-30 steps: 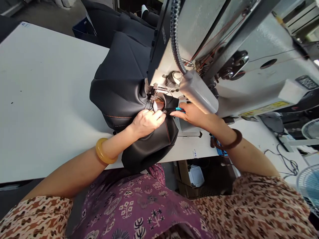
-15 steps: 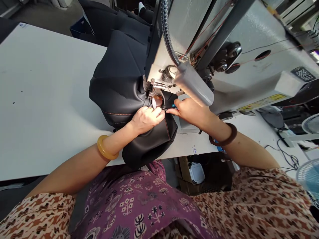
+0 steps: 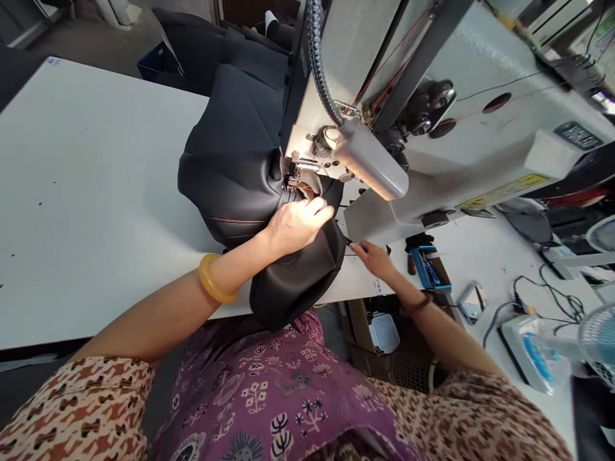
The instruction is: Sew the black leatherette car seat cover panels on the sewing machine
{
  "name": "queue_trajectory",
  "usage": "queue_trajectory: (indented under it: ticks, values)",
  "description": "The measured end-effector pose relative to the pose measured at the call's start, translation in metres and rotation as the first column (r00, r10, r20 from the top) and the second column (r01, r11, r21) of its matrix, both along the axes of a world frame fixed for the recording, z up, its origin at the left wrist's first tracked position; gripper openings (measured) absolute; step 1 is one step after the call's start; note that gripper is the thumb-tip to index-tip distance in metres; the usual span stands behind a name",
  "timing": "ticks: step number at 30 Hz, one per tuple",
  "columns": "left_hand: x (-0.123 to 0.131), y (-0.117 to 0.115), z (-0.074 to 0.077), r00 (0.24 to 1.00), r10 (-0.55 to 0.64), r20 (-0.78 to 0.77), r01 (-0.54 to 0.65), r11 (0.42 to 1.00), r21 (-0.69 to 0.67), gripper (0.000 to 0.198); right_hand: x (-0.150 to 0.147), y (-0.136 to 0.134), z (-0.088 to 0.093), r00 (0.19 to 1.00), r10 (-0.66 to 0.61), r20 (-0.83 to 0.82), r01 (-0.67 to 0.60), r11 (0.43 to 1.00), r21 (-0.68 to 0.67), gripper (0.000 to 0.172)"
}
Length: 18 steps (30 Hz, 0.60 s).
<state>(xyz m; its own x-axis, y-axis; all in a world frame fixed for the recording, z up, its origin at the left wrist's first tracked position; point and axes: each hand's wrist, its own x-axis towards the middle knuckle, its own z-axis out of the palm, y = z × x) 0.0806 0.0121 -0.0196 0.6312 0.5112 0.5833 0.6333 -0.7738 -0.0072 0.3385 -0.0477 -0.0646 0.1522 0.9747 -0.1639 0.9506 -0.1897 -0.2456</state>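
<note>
A bulky black leather-like cover with orange stitching lies under the needle area of a sewing machine. My left hand is closed on the cover's edge just in front of the presser foot; its fingertips hide the exact spot it pinches. To the right of the cover, over the table, is my right hand, its fingers closed around a small, thin dark thing whose tip points at the cover. Blur and size keep me from telling its kind.
A grey lamp hangs close above my left hand. On the white table, to the right, stand a blue box with tools and a fan. Loose cables lie near the fan. More dark material is behind.
My right hand has moved away from the presser foot, toward me and slightly right. My left hand has shifted a little right and still grips the cover. The view has turned slightly.
</note>
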Motion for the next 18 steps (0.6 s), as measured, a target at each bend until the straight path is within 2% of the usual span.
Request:
queue_trajectory:
  ticks: [2,3,5,7,9,10,11,12,13,14,16,18]
  values:
    - [0.005,0.0,0.006,0.99,-0.051,0.13,0.062,0.995,-0.08,0.034,0.011,-0.011,-0.05,0.996,-0.045,-0.075,0.047,0.999,0.023,0.041]
    - [0.004,0.0,0.008,0.974,-0.065,0.218,0.088,0.991,-0.097,0.036,0.013,-0.015,-0.068,0.994,-0.063,-0.091,0.068,0.996,0.063,0.039]
    - [-0.008,-0.002,0.006,0.919,-0.048,0.391,0.089,0.992,-0.087,0.036,0.016,-0.019,-0.085,0.99,-0.076,-0.121,0.095,0.983,0.157,0.041]
    - [-0.03,-0.01,-0.006,0.864,0.053,0.5,-0.026,0.998,-0.061,0.035,0.016,-0.018,-0.078,0.986,-0.056,-0.154,0.093,0.966,0.243,0.045]
    - [-0.054,-0.024,-0.027,0.836,0.21,0.507,-0.215,0.975,-0.049,0.032,0.011,-0.012,-0.052,0.986,0.041,-0.16,0.02,0.932,0.362,0.043]
    - [-0.063,-0.033,-0.039,0.838,0.284,0.466,-0.295,0.954,-0.052,0.03,0.005,-0.008,-0.036,0.983,0.126,-0.13,-0.056,0.895,0.442,0.041]
    - [-0.068,-0.044,-0.053,0.848,0.348,0.4,-0.349,0.934,-0.073,0.029,-0.002,-0.004,-0.018,0.966,0.255,-0.038,-0.193,0.811,0.552,0.038]
    - [-0.07,-0.054,-0.067,0.864,0.389,0.32,-0.372,0.921,-0.114,0.033,-0.013,0.002,0.0,0.919,0.381,0.106,-0.358,0.689,0.63,0.036]
    - [-0.068,-0.064,-0.08,0.881,0.403,0.246,-0.373,0.914,-0.161,0.038,-0.025,0.008,0.017,0.838,0.48,0.259,-0.518,0.556,0.65,0.036]
    - [-0.064,-0.072,-0.092,0.896,0.403,0.186,-0.364,0.908,-0.208,0.042,-0.038,0.015,0.032,0.736,0.547,0.399,-0.66,0.446,0.605,0.038]
    - [-0.051,-0.08,-0.111,0.919,0.376,0.121,-0.326,0.895,-0.303,0.046,-0.068,0.028,0.056,0.507,0.637,0.581,-0.853,0.274,0.444,0.044]
    - [-0.039,-0.079,-0.122,0.931,0.351,0.098,-0.29,0.876,-0.386,0.049,-0.094,0.04,0.07,0.331,0.681,0.654,-0.938,0.163,0.305,0.048]
